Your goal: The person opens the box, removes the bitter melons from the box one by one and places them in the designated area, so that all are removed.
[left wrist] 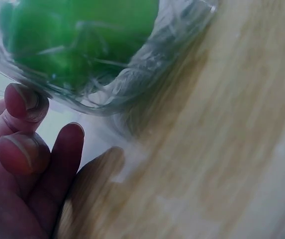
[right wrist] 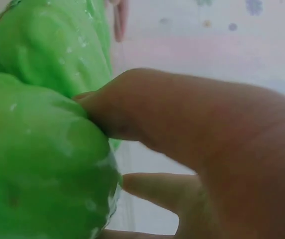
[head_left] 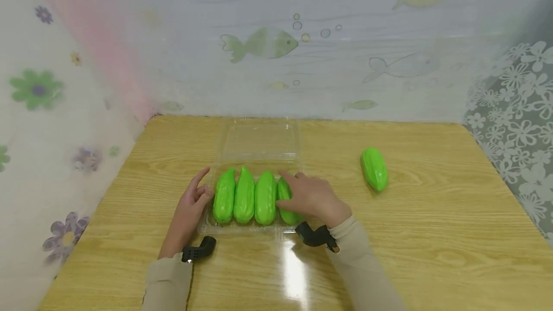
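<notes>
Several bright green, lumpy bitter melons (head_left: 244,198) lie side by side in a clear plastic clamshell box (head_left: 233,228), its lid folded back. At the right end of that row, my right hand (head_left: 313,198) grips the last bitter melon (head_left: 285,205) between thumb and fingers. In the right wrist view the thumb (right wrist: 132,107) presses on one side of this melon, and another fingertip touches its other side. My left hand (head_left: 192,205) rests at the left edge of the box, index finger stretched out. The left wrist view shows its fingertips (left wrist: 25,99) against or close under the box's edge.
A single bitter melon (head_left: 374,169) lies on the wooden table (head_left: 432,234), right of the box. The open lid (head_left: 261,139) lies toward the back wall (head_left: 337,80), which has fish pictures. Patterned curtains stand at the left and right.
</notes>
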Tool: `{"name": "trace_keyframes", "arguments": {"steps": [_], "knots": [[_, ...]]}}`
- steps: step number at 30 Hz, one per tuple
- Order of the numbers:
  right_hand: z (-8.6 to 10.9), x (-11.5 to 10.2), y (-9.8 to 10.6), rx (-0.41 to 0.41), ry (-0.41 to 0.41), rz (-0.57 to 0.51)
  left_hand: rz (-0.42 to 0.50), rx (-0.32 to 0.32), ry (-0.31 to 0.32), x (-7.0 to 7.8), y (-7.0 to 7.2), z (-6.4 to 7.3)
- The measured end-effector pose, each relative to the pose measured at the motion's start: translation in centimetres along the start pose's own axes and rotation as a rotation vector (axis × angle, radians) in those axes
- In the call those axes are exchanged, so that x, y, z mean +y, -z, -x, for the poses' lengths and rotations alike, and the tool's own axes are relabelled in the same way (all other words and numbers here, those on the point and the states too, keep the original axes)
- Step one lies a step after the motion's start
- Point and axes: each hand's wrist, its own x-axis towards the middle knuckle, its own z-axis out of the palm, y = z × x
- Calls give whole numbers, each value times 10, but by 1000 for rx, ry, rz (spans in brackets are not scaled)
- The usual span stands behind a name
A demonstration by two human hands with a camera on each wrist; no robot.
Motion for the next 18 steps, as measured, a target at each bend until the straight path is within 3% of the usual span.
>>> {"name": "trace_keyframes", "arguments": {"steps": [7, 18], "knots": [[0, 2, 2, -11, -13, -154, -25, 15, 0, 0, 0, 1], [2, 4, 6, -18, -30, -306, -5, 9, -6, 0, 0, 0]]}}
